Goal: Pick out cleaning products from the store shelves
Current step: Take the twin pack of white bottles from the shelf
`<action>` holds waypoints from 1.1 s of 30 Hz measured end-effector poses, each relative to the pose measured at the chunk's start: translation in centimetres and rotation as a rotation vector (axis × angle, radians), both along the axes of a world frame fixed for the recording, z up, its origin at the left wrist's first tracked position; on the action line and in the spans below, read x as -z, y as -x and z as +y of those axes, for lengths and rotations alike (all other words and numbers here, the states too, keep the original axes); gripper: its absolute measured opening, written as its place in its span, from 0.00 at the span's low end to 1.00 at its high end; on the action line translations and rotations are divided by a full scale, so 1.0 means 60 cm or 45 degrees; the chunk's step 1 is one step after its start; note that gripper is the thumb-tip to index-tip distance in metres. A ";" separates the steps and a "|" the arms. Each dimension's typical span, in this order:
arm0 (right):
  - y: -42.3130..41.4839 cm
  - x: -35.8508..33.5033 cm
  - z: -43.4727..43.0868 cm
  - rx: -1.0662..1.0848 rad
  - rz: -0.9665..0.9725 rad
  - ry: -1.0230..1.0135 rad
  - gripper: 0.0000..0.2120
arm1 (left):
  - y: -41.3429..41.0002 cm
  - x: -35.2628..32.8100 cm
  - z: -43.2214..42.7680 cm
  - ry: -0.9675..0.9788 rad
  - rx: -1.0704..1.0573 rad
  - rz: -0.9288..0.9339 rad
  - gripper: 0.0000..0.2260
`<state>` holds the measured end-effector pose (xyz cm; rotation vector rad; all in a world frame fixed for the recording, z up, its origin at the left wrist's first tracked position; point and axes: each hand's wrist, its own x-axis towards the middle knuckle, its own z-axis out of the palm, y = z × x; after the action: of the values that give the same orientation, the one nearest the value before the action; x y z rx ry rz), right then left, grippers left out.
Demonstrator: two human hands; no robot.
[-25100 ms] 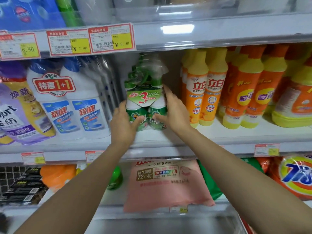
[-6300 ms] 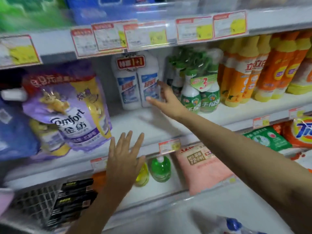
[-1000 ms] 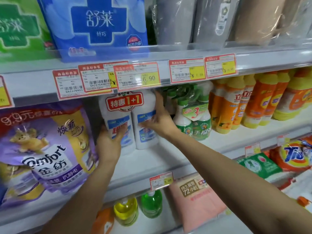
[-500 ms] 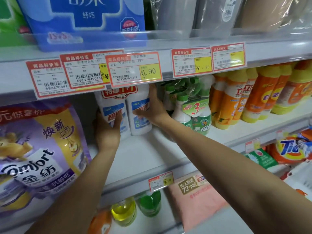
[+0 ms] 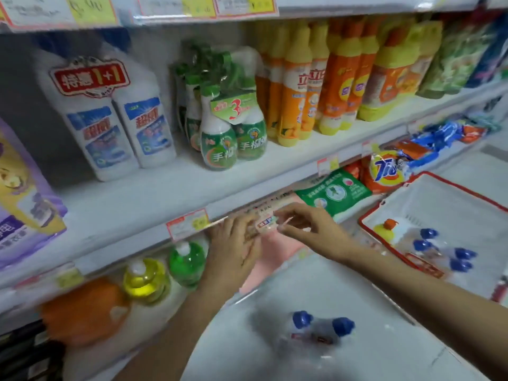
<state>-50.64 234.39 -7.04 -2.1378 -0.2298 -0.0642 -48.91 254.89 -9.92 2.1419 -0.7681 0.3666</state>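
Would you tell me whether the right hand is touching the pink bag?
Touching. The head view shows the right hand pinching the top of the pink bag between its thumb and fingertips.

A red-bordered white-and-yellow paper price tag [image 5: 187,224] sits just left of the left hand [image 5: 233,251]. Pale grey floor [image 5: 308,284] spreads below the right hand [image 5: 305,226]. A red-rimmed white plastic basket [image 5: 445,199] stands to its right.

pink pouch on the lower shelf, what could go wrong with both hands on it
The right hand only pinches the pouch near its top, and the left hand lies flat against it; the soft pouch could sag and slip. The left forearm is close to the green bottle and may knock it. A bottle pack lies on the floor below, easy to step on.
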 end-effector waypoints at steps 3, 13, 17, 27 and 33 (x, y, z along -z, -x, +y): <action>0.082 0.097 -0.078 -0.030 0.390 0.208 0.18 | 0.032 0.089 -0.037 -0.408 0.365 0.471 0.26; 0.212 0.280 -0.144 0.031 0.533 0.453 0.21 | 0.101 0.269 -0.061 -0.373 0.350 0.963 0.14; 0.216 0.278 -0.139 0.129 0.408 0.330 0.16 | 0.105 0.271 -0.057 -0.234 0.298 0.958 0.15; 0.145 -0.001 -0.089 0.090 -0.142 0.091 0.20 | 0.090 0.104 -0.017 0.541 0.124 0.966 0.39; 0.103 -0.170 -0.021 -0.090 -0.507 -0.055 0.15 | 0.095 -0.031 0.046 0.618 -0.136 0.594 0.22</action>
<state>-56.81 233.12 3.18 -2.0565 -0.5304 -0.4511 -54.62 257.64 -8.06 1.7123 -0.2614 0.0833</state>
